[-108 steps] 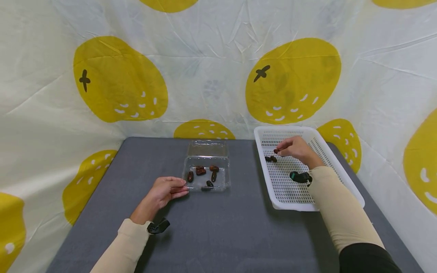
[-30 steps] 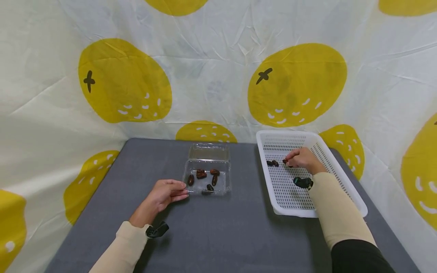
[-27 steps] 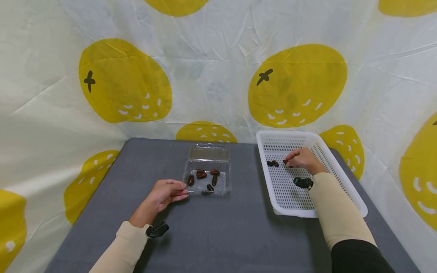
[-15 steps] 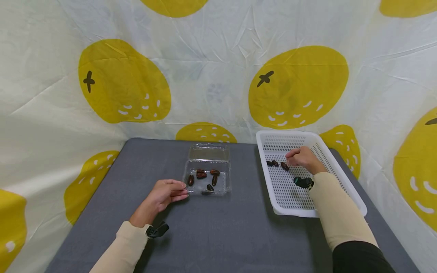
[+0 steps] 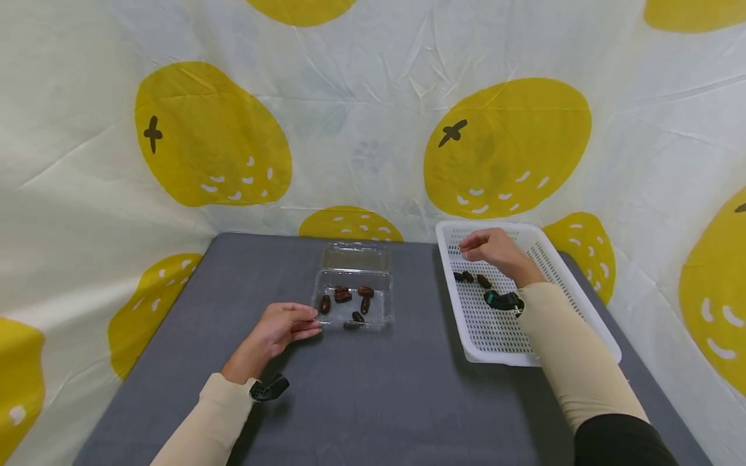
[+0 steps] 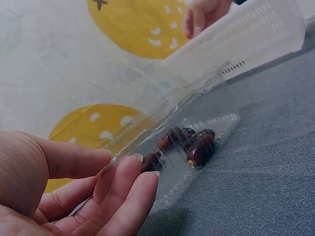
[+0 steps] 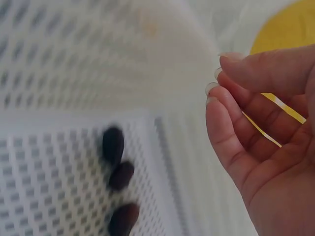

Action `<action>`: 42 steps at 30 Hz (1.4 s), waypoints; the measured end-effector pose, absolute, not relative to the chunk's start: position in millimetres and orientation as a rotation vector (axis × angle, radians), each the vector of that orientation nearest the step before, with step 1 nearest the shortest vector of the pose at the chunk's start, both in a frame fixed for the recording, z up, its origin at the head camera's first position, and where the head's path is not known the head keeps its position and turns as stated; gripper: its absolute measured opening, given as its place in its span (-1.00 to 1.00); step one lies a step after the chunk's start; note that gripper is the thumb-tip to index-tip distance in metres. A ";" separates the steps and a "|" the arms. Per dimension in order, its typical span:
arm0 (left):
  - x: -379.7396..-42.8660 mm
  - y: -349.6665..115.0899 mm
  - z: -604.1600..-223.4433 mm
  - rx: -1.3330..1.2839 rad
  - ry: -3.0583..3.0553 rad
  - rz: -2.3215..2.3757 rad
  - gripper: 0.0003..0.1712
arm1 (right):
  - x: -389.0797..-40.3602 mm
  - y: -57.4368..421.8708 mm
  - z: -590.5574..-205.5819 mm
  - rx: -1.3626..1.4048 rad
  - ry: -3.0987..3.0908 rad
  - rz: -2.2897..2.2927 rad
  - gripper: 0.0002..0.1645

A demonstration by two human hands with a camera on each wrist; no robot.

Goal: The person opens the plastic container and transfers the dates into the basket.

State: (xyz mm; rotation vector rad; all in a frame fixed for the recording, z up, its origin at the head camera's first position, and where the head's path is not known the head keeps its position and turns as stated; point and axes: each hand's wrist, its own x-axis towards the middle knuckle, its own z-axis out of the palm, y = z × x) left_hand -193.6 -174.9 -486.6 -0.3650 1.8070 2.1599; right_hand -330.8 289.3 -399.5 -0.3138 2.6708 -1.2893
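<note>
My left hand [image 5: 280, 329] pinches the near left edge of a clear plastic clamshell box [image 5: 379, 312], its lid tipped back. Several brown dates [image 5: 342, 296] lie in the box; the left wrist view shows a few dates [image 6: 201, 150] through its wall, thumb and fingers gripping the rim. Over the far left part of a white perforated basket [image 5: 458, 317] hovers my right hand [image 5: 495, 251], fingers loosely bent and holding nothing. Below it, three dates [image 5: 483, 281] lie in a row on the basket floor. In the right wrist view these dates [image 7: 123, 219] are apart from the fingertips.
A grey cloth-covered table [image 5: 373, 401] carries the box at middle and the basket on the right. A white curtain [image 5: 361, 149] with yellow fruit prints hangs behind the table's far edge. Dark wrist cameras sit on both wrists.
My right hand has set a date down beside the other two in the basket, let go, and risen up and to the left. The left hand stays on the box.
</note>
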 end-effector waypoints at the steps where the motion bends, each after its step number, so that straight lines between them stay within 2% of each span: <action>1: -193.6 -175.4 -486.8 -0.367 1.808 2.157 -0.62 | -330.9 282.6 -396.5 -0.331 2.663 -1.303 -0.57; 10: -194.2 -177.7 -487.4 -0.340 1.797 2.165 -0.58 | -328.7 223.7 -374.4 -0.501 2.609 -1.289 -0.68; 18: -194.0 -178.7 -489.6 -0.331 1.801 2.165 -0.56 | -321.9 162.0 -377.7 -0.685 2.499 -1.296 -0.69; 29: -195.6 -177.2 -495.2 -0.333 1.781 2.200 -0.56 | -310.1 92.3 -422.8 -0.830 2.377 -1.227 -0.73; 42: -195.2 -174.6 -494.9 -0.326 1.781 2.212 -0.59 | -300.6 46.3 -471.2 -0.795 2.629 -1.031 -0.75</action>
